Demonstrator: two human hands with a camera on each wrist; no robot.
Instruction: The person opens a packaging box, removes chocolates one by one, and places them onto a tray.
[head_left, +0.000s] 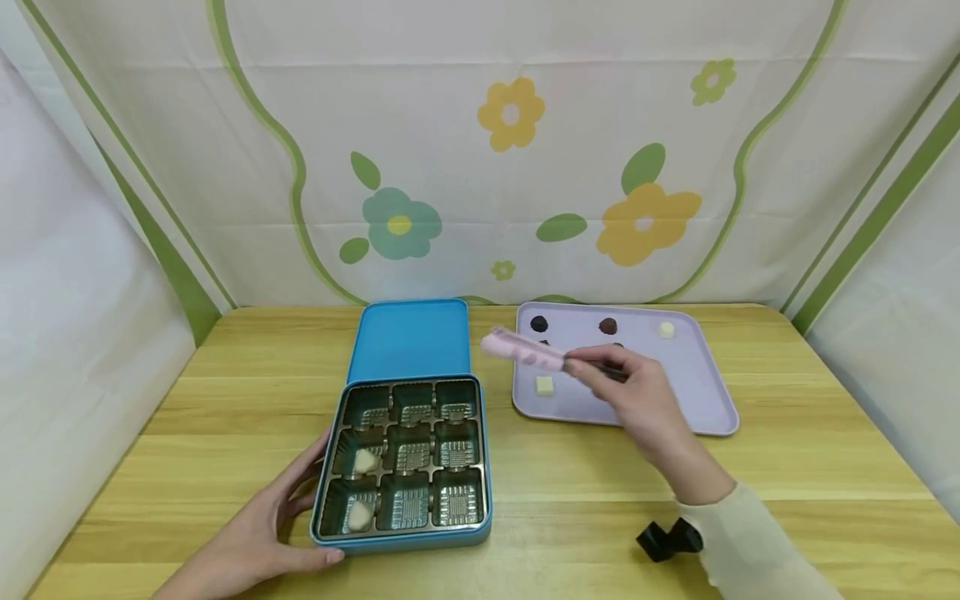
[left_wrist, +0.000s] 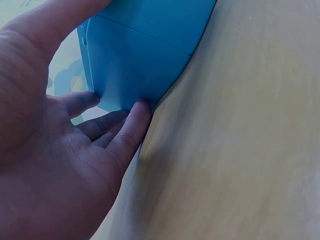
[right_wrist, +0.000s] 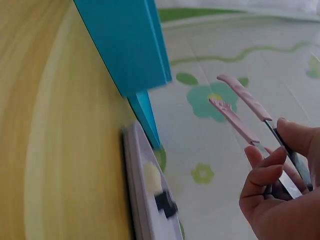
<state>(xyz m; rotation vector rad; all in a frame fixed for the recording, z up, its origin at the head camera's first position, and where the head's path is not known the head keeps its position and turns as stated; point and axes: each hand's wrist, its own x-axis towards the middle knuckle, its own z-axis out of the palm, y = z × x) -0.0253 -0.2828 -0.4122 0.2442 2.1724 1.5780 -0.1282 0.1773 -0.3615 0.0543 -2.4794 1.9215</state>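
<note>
My right hand point(head_left: 648, 404) grips a pair of tongs point(head_left: 525, 348) with pink tips, held above the lilac tray. In the right wrist view the tong tips point(right_wrist: 240, 105) stand apart with nothing between them. My left hand point(head_left: 258, 529) holds the front left corner of a blue tin point(head_left: 412, 542), thumb on the front and fingers along the left side. Inside it sits a gold-brown divided insert point(head_left: 411, 457). Cream-coloured pieces, like chocolates, lie in its left column: one in the middle cell point(head_left: 366, 461), another in the front cell point(head_left: 361, 515).
On the lilac tray point(head_left: 705, 383) are dark pieces point(head_left: 538, 323), a brown one point(head_left: 608, 326), a round white one point(head_left: 666, 330) and a square cream one point(head_left: 544, 386). The blue lid point(head_left: 411, 337) lies behind the tin. A black object point(head_left: 667, 540) is beside my right sleeve. Flowered cloth point(head_left: 510, 183) hangs behind.
</note>
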